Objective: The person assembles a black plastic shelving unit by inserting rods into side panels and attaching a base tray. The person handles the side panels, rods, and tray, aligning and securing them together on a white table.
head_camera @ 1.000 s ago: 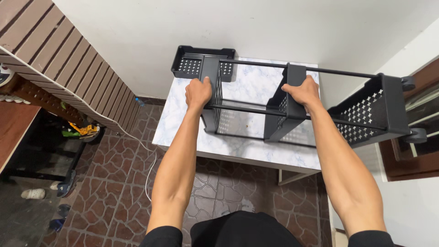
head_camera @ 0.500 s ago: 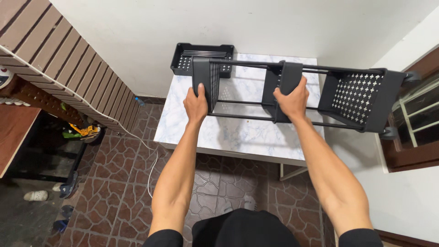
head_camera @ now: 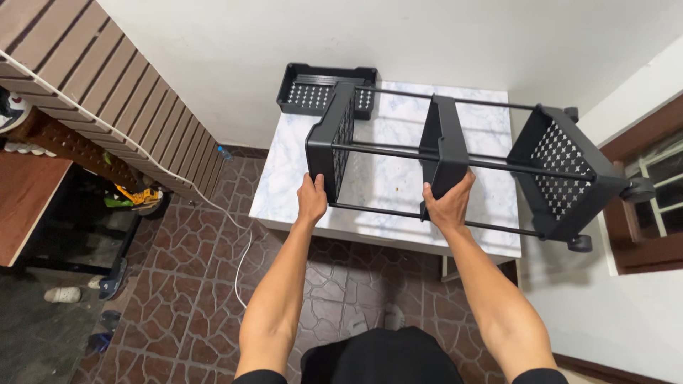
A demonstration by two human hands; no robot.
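Both hands grip the black perforated metal three-tier cart (head_camera: 455,153) lying sideways above the white marble-patterned desk (head_camera: 284,185), left hand (head_camera: 311,200) fingers wrapped on the end tray, right hand (head_camera: 447,206) fingers clasping the middle tray, so repositioning seems underway and calls for steady, level support

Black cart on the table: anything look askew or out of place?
Yes. The black cart lies on its side across the marble table, wheels overhanging the right edge. One loose tray sits apart at the back corner.

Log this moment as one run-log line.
left hand: grips rack's end tray | right hand: grips middle tray | black rolling rack: on its side over marble table | spare tray: on table
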